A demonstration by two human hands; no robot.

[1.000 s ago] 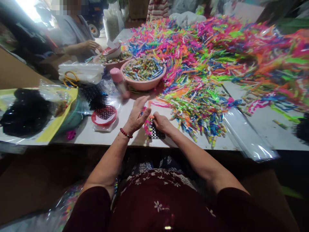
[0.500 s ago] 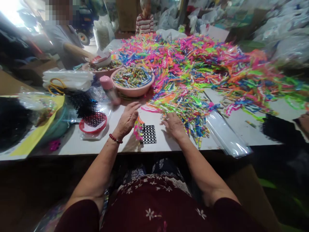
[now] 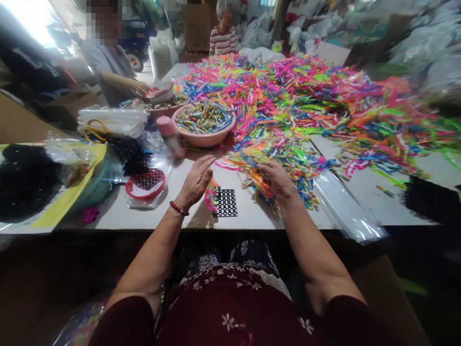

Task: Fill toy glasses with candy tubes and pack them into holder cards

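A small black perforated grid (image 3: 226, 203) lies on the white table (image 3: 248, 218) in front of me, with several bright sticks stuck along its left edge. My left hand (image 3: 196, 182) hovers just left of it, fingers stretched out and holding nothing. My right hand (image 3: 275, 181) is closed on a bunch of colourful sticks (image 3: 260, 182) at the near edge of the big heap of neon sticks (image 3: 306, 105) that covers the table's far half.
A pink basin (image 3: 204, 139) full of sticks and a pink-capped bottle (image 3: 170, 135) stand behind my hands. A red lid with black mesh (image 3: 146, 181), clear plastic bags (image 3: 345, 209) and black mesh piles (image 3: 25, 178) lie around. A person (image 3: 111, 67) works at the far left.
My right hand left the grid, reached right into the stick pile and closed on a bunch of sticks. My left hand stayed open beside the grid. The camera tilted up slightly.
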